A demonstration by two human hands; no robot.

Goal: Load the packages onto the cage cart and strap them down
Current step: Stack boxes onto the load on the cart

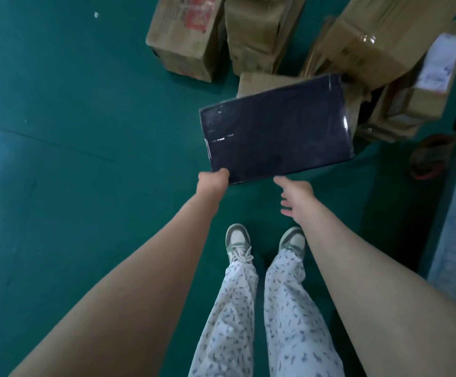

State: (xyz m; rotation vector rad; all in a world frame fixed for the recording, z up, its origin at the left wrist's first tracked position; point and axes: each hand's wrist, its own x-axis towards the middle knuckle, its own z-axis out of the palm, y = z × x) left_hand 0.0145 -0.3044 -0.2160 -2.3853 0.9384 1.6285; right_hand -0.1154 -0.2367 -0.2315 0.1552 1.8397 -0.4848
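Bare forearms (139, 281) reach down over patterned trousers (229, 322) and grey-green shoes (237, 240) on a green floor (71, 104). The left grip (212, 183) pinches the near left corner of a dark package (276, 129), flat, glossy and tilted. The right grip (295, 197) is wide, fingers spread, just beside the package's near edge; I cannot tell if it touches. Beyond the package, cardboard boxes (186, 42) crowd together, some leaning, one partly hidden behind it. To the right an orange coil (427, 156) lies at the end of a pale patterned surface (455, 227).
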